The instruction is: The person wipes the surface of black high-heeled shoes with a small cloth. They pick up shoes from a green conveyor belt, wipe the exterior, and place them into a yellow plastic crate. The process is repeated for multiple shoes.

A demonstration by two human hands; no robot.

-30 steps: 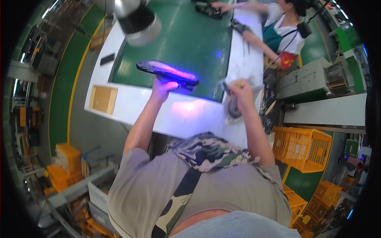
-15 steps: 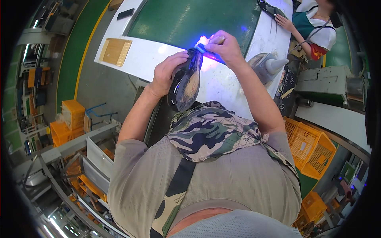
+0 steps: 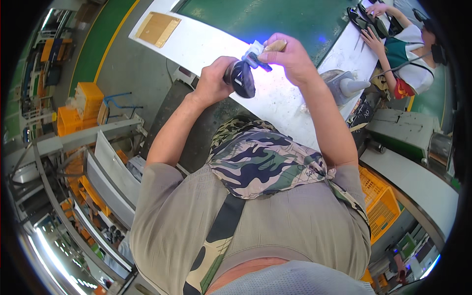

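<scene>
My left hand is closed around a glossy black shoe, which points toward me, tilted, over the near edge of the white tabletop. Pinched in my right hand is a tan-handled tool, its exact kind unclear. Between the hands, at the far end of the shoe, a bluish-white piece like crumpled cloth sits under bright violet light. Whether it is fixed to the tool I cannot tell.
A green belt-like surface runs beyond the white border, with a tan board at the left. Right of my forearm stands a grey container with a pale cone-shaped nozzle. A co-worker handles black shoes at far right. Orange crates flank me.
The shoe has swung from hanging lengthwise, sole in view, to a foreshortened, raised position. My right hand has shifted slightly right. My view has turned, and more of the co-worker's shoes show.
</scene>
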